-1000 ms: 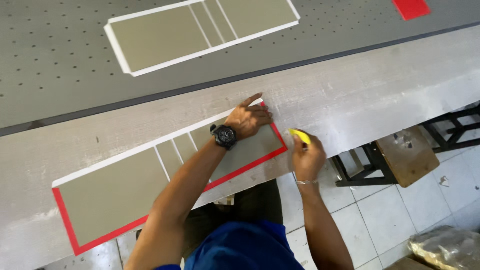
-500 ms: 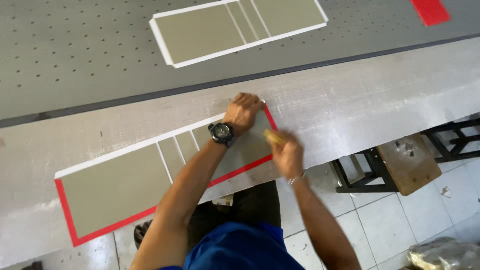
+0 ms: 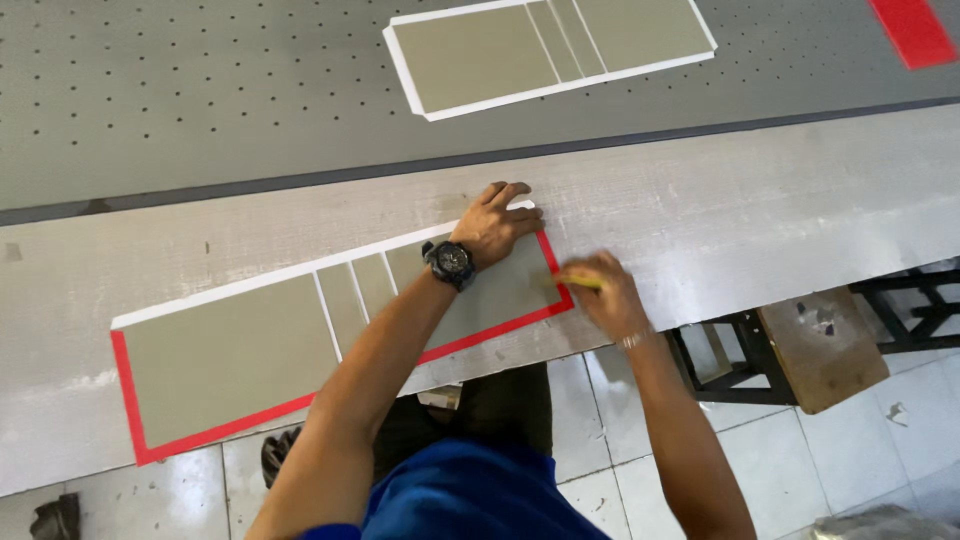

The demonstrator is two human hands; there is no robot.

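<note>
Since the earlier view, the right hand (image 3: 603,290) has shifted from just off the panel's corner onto the red tape (image 3: 490,332) at the panel's right end, while the left hand (image 3: 497,222) has stayed pressed on the upper right corner. The grey-green panel (image 3: 240,355) lies flat on the pale workbench (image 3: 740,210), near its front edge, running long and slightly tilted from lower left to upper right. Red tape frames its left end, its front edge and its right end; a white strip (image 3: 290,275) runs along its far edge, and thin white lines cross it near the middle.

The left hand lies open, palm down, fingers spread over the panel's far right corner; a black wristwatch (image 3: 449,262) sits on that wrist. The right hand is closed around a small yellow tool (image 3: 580,283), whose tip rests at the red tape by the panel's lower right corner; what kind of tool it is cannot be told. A thin bracelet (image 3: 634,340) circles the right wrist.

Beyond the workbench, a dark perforated table (image 3: 200,90) carries a second grey-green panel (image 3: 540,45) edged in white, and a red patch (image 3: 915,30) shows at the upper right. Below the bench edge are a tiled floor (image 3: 800,480) and a black-framed wooden stool (image 3: 820,345).
</note>
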